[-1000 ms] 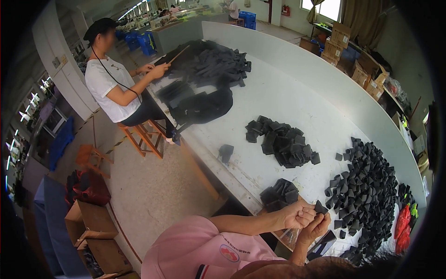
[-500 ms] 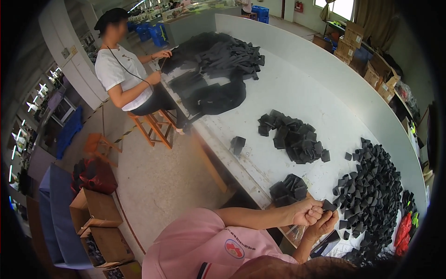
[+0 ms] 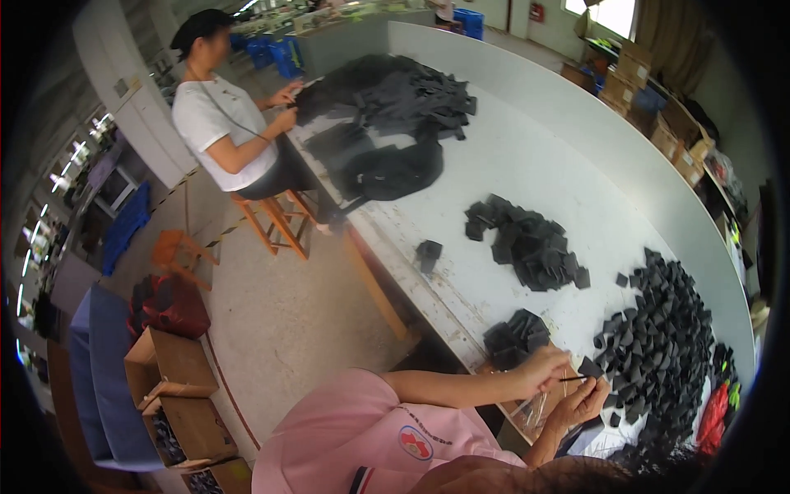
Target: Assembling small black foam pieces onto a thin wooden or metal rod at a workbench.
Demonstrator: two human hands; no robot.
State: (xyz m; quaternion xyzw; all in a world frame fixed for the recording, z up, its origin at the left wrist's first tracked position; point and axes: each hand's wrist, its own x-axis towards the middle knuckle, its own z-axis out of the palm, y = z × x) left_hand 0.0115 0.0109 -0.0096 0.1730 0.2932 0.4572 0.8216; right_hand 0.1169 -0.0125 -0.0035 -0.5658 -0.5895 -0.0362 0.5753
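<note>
Head view: both hands at the bench (image 3: 527,165) edge.
Left hand (image 3: 539,372): fingers pinching a thin stick (image 3: 574,379).
Right hand (image 3: 583,403): fingers pinching a black piece (image 3: 589,367).
Handling: likely light, soft; hold by edge.

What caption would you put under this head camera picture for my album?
A person's left hand and right hand pinch a small black piece beside a black pile on a white table.

The person wears a pink short-sleeved top (image 3: 346,436), loose over the shoulder and back. On the chest sits a small round badge (image 3: 414,443) in red and blue on white. The collar edge (image 3: 362,480) shows dark and white stripes. Both forearms are bare below the sleeve, with no gloves, watch or rings that can be made out. Dark hair (image 3: 535,476) shows at the lower edge.
</note>
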